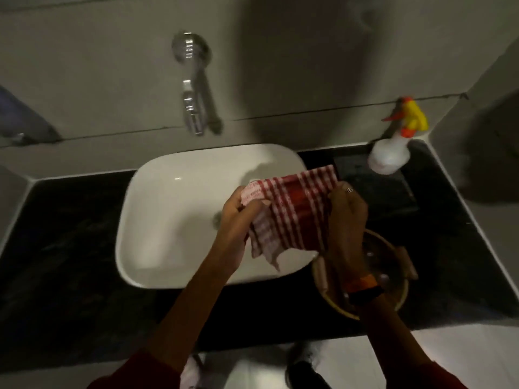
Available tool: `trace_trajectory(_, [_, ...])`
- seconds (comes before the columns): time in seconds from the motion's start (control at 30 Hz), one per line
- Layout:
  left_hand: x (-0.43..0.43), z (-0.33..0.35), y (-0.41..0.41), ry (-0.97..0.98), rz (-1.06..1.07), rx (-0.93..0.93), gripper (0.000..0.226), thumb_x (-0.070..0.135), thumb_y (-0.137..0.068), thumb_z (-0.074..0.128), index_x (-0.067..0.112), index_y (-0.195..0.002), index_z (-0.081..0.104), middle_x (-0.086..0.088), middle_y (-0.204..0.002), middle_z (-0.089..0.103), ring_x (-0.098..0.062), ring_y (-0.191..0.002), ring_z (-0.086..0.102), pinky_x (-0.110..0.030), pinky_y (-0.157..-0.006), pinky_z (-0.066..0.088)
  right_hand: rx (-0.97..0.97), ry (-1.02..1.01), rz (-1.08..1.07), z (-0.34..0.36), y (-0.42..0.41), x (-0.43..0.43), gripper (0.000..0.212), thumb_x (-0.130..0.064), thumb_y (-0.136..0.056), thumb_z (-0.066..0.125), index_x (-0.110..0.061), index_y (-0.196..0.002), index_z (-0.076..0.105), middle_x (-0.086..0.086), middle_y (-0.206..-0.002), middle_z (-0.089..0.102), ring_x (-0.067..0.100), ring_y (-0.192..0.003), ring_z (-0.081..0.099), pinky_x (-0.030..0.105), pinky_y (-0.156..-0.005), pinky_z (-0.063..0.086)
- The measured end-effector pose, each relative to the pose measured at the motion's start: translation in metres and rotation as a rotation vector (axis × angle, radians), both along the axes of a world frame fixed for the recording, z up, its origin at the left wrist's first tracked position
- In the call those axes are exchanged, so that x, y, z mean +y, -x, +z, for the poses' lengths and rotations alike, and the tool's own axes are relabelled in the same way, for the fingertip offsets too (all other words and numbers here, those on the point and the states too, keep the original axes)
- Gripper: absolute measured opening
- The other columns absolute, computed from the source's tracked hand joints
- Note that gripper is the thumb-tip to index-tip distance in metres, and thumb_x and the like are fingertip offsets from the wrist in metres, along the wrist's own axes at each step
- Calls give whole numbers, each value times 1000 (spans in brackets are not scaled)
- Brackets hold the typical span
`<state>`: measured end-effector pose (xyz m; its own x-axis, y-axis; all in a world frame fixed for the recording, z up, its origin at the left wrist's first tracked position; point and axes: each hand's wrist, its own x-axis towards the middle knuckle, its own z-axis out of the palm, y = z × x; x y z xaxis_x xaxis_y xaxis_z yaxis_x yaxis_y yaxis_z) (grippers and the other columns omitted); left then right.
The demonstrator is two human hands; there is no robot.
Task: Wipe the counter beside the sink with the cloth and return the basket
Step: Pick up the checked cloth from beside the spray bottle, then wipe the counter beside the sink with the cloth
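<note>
A red-and-white checked cloth (292,209) is stretched between both my hands above the right side of the white sink (174,220). My left hand (238,217) grips its left edge and my right hand (346,217) grips its right edge. A round wooden basket (393,290) sits on the black counter (449,262) to the right of the sink, partly hidden under my right wrist. The view is blurred.
A white spray bottle (389,155) with a yellow-orange trigger stands at the counter's back right, by the wall corner. A chrome tap (192,108) juts from the wall over the sink. More black counter (70,234) lies left of the sink.
</note>
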<state>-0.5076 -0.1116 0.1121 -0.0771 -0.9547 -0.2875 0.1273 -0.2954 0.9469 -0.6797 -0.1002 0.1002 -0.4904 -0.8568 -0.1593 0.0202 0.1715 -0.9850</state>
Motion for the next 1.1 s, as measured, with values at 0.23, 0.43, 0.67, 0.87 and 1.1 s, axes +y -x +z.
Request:
trace_trajectory(0.23, [112,-21,-243,13,225,-198,23,42,-91,61,41,-114,57,7,-111,72,-12,-102,72,-37,-85,60,55,-13,207,-3,-242,95,22,-10,-102,47,-3,-86,60,11,-77,64,14,-70,57,34,-64,49])
trace_trajectory(0.43, [183,-101,-374,-300,147,-656,37,40,-103,46,29,-137,44,-6,-124,65,-16,-93,61,-30,-82,45,161,-362,373,-54,-376,166,20,-12,-101,49,-18,-109,67,5,-101,74,18,-93,70,42,-86,57])
trace_trajectory(0.67, [156,-137,-432,-342,-28,-478,33,32,-101,54,15,-128,53,-13,-121,68,-27,-108,66,-45,-97,55,300,-486,284,-84,-423,152,22,-14,-102,48,-9,-112,67,3,-95,68,32,-100,68,30,-81,45])
trace_trajectory(0.87, [126,-156,-454,47,57,-923,37,24,-101,51,12,-136,53,-14,-134,57,-29,-125,55,-37,-102,46,755,-613,226,-95,-448,126,58,-20,-95,60,-2,-146,42,25,-143,49,43,-130,48,52,-109,40])
trace_trajectory(1.1, [138,-193,-490,198,-276,-1389,76,55,-97,23,6,-154,29,-15,-164,26,-32,-152,23,-48,-122,12,653,-680,94,-133,-529,114,79,-41,-97,57,2,-154,24,26,-162,25,41,-152,23,51,-124,19])
